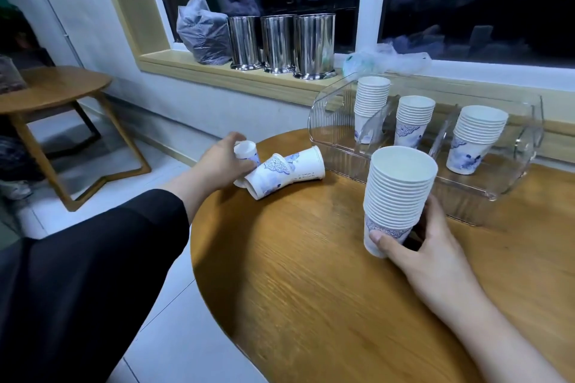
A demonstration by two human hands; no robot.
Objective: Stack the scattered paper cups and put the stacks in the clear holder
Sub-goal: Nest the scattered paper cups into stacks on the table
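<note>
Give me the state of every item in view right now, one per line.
Left hand: gripping one toppled white-and-blue paper cup.
Two other toppled paper cups: lying on the round wooden table.
Right hand: holding tall upright cup stack.
Clear plastic holder: three upright stacks inside.

From my feed I can make out only one trace of writing: a short line of small dark print along the side of the paper cup (306, 165) lying on its side just right of my left hand (222, 165), too small and blurred for me to read. I find no other label, brand or number legible.
</note>
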